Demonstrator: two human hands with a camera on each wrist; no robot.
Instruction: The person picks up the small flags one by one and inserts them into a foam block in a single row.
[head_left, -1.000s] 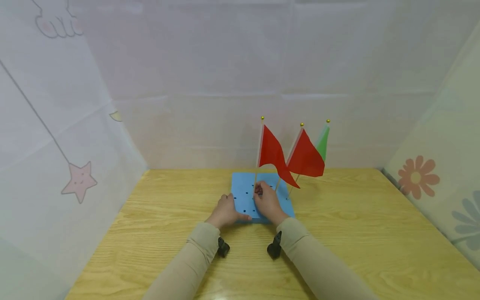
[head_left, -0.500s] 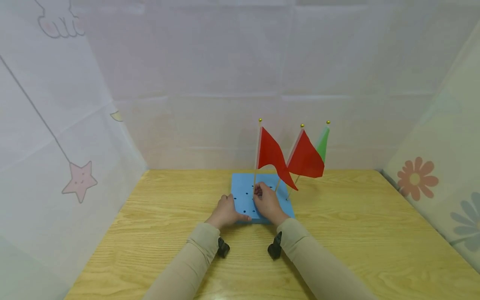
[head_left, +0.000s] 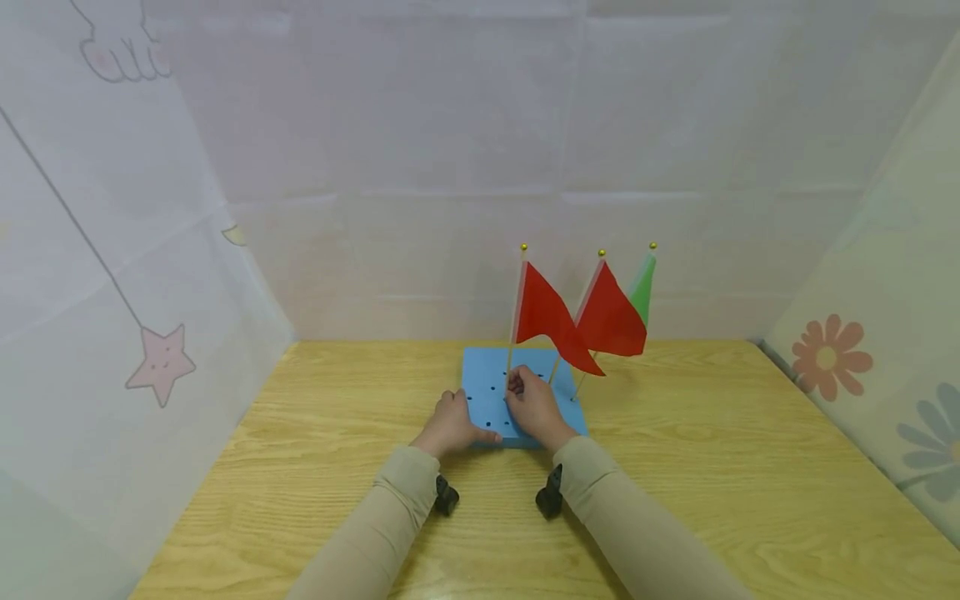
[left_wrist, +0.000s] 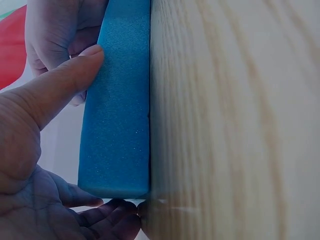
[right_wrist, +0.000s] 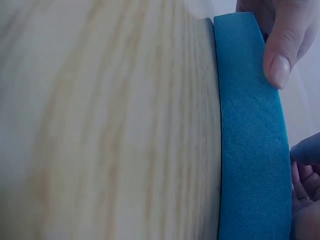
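A blue foam block [head_left: 483, 368] with several small dark holes lies on the wooden table. My left hand [head_left: 448, 423] holds its near left corner, with the thumb on the front top edge and the fingers along the left side; the left wrist view shows that thumb over the foam [left_wrist: 117, 125]. Above the block, my right hand [head_left: 536, 408] pinches the lower stick of a red flag [head_left: 549, 315], whose foot is at the foam. To the right stand another red flag [head_left: 617, 321] and a green flag [head_left: 642, 292], partly hidden behind it, both leaning right.
The wooden table [head_left: 322, 433] stretches out on both sides of the block. Behind it hangs a pale cloth backdrop [head_left: 420, 250], with printed side cloths at left and right. Each wrist wears a black camera, such as the right wrist camera [head_left: 550, 493].
The red flag in my right hand has sunk slightly and swayed a little. Both hands stay in place on and over the foam block.
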